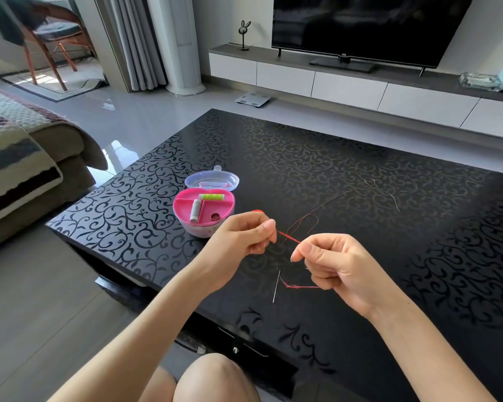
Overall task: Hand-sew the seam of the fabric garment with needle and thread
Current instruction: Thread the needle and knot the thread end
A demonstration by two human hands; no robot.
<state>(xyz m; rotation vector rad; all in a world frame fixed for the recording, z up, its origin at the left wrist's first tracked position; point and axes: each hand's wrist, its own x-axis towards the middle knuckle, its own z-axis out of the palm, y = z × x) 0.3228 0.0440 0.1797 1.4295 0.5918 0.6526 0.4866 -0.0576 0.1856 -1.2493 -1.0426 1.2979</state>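
Fingers of left hand and right hand pinch taut thin red thread.

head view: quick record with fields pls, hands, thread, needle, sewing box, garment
left hand: pinches the red thread
right hand: pinches it too
red thread: taut between the hands, loose length trailing over the table
needle: below the hands, on the thread, in neither hand
sewing box: open on the table, green spool and white spool inside
garment: not in view
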